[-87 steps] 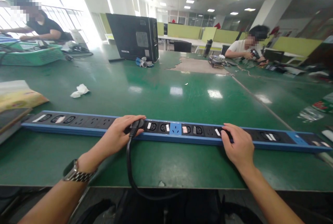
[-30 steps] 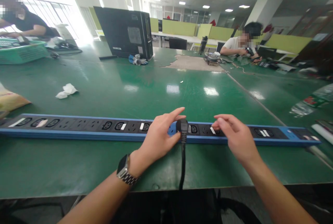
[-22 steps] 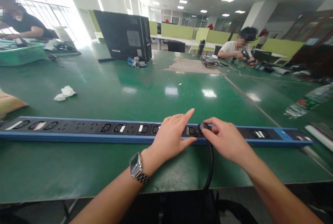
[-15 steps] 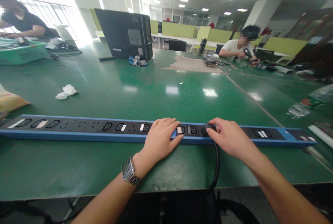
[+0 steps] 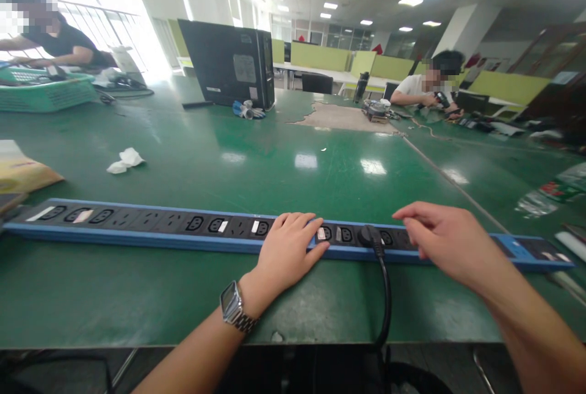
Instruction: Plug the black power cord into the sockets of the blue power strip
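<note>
A long blue power strip point(image 5: 160, 242) with black sockets lies across the green table. Flat on its middle rests my left hand point(image 5: 289, 247), fingers stretched over the sockets and thumb out to the side; a watch point(image 5: 234, 305) is on that wrist. A black plug point(image 5: 367, 236) sits in a socket right of my left hand, and its cable point(image 5: 387, 296) drops over the table's near edge. My right hand point(image 5: 442, 238) hovers above the strip to the right of the plug, apart from it, with nothing in it and its fingers loosely parted.
A black computer tower point(image 5: 224, 64) stands at the back, blue-grey gloves point(image 5: 248, 110) beside it. Crumpled tissue point(image 5: 127, 160), a yellow packet point(image 5: 27, 171) and a green basket point(image 5: 55, 93) are on the left. A plastic bottle point(image 5: 556, 192) lies at right. Two people sit across the table.
My right hand has let go of the plug and moved right, leaving the plug in the strip. My left hand stays on the strip. The view has shifted slightly.
</note>
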A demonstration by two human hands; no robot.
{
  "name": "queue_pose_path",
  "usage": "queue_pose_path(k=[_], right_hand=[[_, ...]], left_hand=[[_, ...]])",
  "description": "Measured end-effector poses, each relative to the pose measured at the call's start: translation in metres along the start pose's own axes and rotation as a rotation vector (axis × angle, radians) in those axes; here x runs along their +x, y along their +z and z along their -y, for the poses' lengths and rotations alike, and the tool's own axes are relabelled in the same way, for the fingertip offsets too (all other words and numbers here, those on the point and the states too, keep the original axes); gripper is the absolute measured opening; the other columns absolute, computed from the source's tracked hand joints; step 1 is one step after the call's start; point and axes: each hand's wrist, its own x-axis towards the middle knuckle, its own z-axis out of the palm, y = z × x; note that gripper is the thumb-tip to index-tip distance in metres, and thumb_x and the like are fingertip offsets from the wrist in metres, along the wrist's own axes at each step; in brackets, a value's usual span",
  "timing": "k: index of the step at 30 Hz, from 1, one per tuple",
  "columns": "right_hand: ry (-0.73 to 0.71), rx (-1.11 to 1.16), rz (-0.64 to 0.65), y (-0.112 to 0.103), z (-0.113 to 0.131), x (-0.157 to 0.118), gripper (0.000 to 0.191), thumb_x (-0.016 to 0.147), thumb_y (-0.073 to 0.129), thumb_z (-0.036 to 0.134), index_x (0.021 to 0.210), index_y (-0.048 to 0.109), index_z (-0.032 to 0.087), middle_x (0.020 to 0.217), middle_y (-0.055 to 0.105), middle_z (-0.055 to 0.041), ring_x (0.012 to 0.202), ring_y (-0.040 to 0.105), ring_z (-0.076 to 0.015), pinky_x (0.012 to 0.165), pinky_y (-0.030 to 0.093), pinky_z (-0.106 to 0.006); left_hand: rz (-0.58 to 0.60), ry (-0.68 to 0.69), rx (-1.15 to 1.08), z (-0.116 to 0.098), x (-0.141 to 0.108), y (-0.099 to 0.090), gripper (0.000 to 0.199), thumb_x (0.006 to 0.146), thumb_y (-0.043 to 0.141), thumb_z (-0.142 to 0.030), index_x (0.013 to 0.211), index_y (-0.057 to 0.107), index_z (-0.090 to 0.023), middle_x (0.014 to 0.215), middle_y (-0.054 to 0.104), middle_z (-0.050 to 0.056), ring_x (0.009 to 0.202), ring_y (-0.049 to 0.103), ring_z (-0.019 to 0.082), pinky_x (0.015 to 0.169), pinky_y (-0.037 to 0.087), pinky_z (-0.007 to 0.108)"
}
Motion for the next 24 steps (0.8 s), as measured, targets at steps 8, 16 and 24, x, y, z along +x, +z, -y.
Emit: queue_pose_path(k=[8,16,24], right_hand=[[0.074,-0.192,0.178,0.039,0.012,-0.005,0.053,0.086,0.043,0.062,0.057,0.058,0.02,0.06,0.065,-0.0065,0.057,0.06,-0.0186,0.053,0.035,-0.028],[0.183,0.37,-0.119,-0.008,-0.046,-0.024,0.051,0.085,0.048,0.064,0.063,0.061,0.019,0.056,0.064,-0.0047,0.05,0.062,-0.0177,0.052,0.049,-0.029],[0.421,0.111,0.147,-0.019,-0.15,-0.023,0.047,0.083,0.044,0.059,0.058,0.056,0.021,0.061,0.068,-0.0114,0.054,0.066,-0.024,0.051,0.049,-0.034]], left_hand=[[-0.014,0.002,0.023,-0.001,0.001,0.003,0.041,0.094,0.053,-0.042,0.128,0.059,-0.02,0.131,0.063,0.008,0.12,0.056,0.026,0.104,0.039,0.046],[-0.001,0.015,0.035,0.0,0.0,0.002,0.041,0.095,0.051,-0.042,0.129,0.058,-0.019,0.131,0.062,0.008,0.12,0.055,0.027,0.104,0.039,0.047],[-0.004,0.021,0.052,-0.002,0.0,0.002,0.041,0.096,0.05,-0.042,0.128,0.058,-0.018,0.13,0.062,0.009,0.119,0.055,0.027,0.103,0.039,0.047]])
